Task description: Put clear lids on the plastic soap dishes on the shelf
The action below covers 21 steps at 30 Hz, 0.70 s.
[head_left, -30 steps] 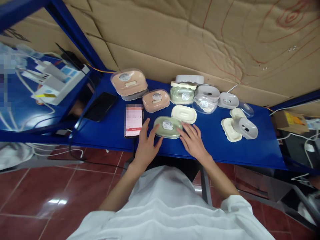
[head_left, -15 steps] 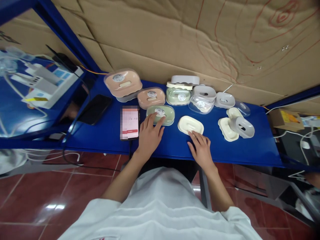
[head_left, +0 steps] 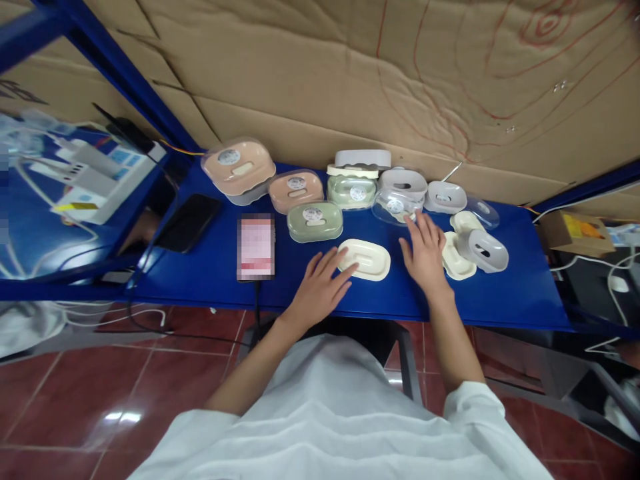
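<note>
My left hand (head_left: 323, 288) has its fingers spread, with the fingertips over the left end of a cream soap dish base (head_left: 369, 259). It looks like a light touch, not a grip. My right hand (head_left: 426, 259) reaches toward a clear lid (head_left: 393, 203) with a round label, its fingers stretched out and the tips at the lid's right edge. Whether they touch the lid I cannot tell. Just behind my left hand sits a green soap dish (head_left: 320, 230) under a clear lid. Right of my right hand, a grey soap dish shell (head_left: 493, 257) leans on a cream base (head_left: 457, 259).
Pink soap dishes (head_left: 247, 175) with clear lids stand at the back left, and a grey shell (head_left: 447, 197) at the back right. A lit phone (head_left: 256, 247) and a dark phone (head_left: 187, 223) lie on the left. A cardboard wall (head_left: 300, 80) closes off the back.
My left hand has left the green soap dish and moved right to the cream base. That base sits nearer the front edge. My right hand has moved from it toward the clear lid.
</note>
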Motion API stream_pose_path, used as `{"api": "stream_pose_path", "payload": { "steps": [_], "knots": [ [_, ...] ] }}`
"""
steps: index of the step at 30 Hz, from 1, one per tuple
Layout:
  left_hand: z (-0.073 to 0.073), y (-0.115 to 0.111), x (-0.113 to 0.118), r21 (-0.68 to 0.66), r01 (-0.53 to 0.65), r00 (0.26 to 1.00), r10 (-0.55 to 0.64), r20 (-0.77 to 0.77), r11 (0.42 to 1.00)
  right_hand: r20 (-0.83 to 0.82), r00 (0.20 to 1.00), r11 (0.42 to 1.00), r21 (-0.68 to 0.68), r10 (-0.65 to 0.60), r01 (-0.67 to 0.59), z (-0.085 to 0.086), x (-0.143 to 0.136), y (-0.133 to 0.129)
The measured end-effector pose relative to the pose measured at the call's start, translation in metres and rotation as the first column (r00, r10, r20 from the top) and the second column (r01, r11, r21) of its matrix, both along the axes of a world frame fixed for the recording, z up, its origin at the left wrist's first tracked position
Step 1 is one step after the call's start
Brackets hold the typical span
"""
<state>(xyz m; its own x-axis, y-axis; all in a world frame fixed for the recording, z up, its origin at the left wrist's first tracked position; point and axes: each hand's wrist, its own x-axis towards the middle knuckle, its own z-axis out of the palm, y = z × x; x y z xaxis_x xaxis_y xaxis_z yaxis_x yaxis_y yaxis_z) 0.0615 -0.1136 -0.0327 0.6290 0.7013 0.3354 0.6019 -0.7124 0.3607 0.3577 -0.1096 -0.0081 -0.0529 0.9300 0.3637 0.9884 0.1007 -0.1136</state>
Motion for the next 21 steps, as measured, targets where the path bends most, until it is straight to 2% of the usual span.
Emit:
{"api": "stream_pose_path", "payload": {
  "steps": [2, 5, 7, 12, 17, 19, 21],
  "knots": [
    [-0.004, -0.007, 0.0, -0.015, 0.073, 0.997, -0.073, -0.027, 0.997, 0.064, 0.997, 0.999, -0.001, -0.032, 0.032, -0.004, 0.01, 0.027],
    [-0.009, -0.013, -0.007, -0.01, 0.048, 0.999, -0.048, -0.024, 0.999, 0.104, 0.993, 0.998, 0.006, -0.061, 0.061, -0.013, 0.017, 0.052],
    [-0.011, -0.016, -0.016, 0.004, 0.021, 1.0, -0.021, -0.016, 1.0, 0.096, 0.992, 0.997, 0.031, -0.08, 0.078, -0.018, 0.02, 0.056],
    [-0.013, -0.02, -0.034, 0.022, -0.057, 0.998, 0.056, 0.025, 0.998, 0.07, 0.996, 0.996, 0.063, -0.062, 0.057, -0.017, 0.027, 0.031],
    [-0.017, -0.019, -0.032, 0.02, -0.116, 0.991, 0.114, 0.065, 0.993, 0.042, 0.999, 0.999, -0.032, 0.028, -0.027, -0.017, 0.026, -0.002],
    [-0.018, -0.018, -0.03, 0.028, -0.129, 0.989, 0.127, 0.075, 0.991, 0.006, 1.0, 0.998, -0.061, 0.03, -0.029, -0.014, 0.028, -0.005],
    [-0.018, -0.017, -0.028, 0.038, -0.133, 0.988, 0.13, 0.082, 0.99, -0.022, 1.0, 0.999, -0.038, -0.005, 0.004, -0.009, 0.033, 0.004]
  ]
}}
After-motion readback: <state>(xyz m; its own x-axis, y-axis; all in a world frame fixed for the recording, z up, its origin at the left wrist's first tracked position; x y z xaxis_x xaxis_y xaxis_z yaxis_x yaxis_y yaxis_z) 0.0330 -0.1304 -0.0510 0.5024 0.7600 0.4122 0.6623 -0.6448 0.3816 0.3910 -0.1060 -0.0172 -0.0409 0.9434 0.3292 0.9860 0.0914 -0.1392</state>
